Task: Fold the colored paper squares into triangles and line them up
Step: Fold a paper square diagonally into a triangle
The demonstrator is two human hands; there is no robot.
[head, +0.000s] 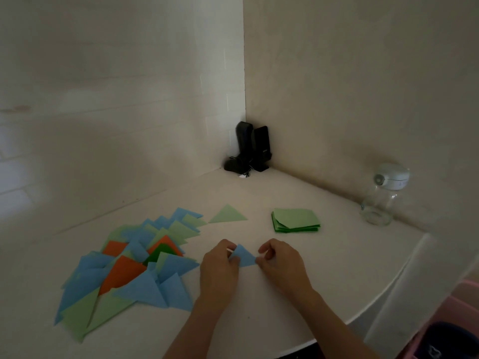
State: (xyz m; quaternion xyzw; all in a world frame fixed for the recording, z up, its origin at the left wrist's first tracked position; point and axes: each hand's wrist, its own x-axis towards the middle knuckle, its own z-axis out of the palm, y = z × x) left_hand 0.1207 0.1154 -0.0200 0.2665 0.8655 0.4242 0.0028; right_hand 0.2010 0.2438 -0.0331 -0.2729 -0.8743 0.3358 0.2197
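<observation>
A small blue paper triangle (243, 256) lies low over the white table between my hands. My left hand (219, 266) pinches its left corner and my right hand (281, 263) pinches its right corner. To the left spreads a loose pile of folded triangles (134, 270) in blue, light green, orange and dark green, overlapping one another. One light green triangle (228, 215) lies alone beyond my hands. A stack of green paper squares (295, 220) sits to the right of it.
The white table (285, 301) has a curved front edge at the right. A clear glass jar (379, 200) stands at the far right near the wall. Two black speakers (252, 147) stand in the wall corner. A pink object (464, 307) lies below the table edge.
</observation>
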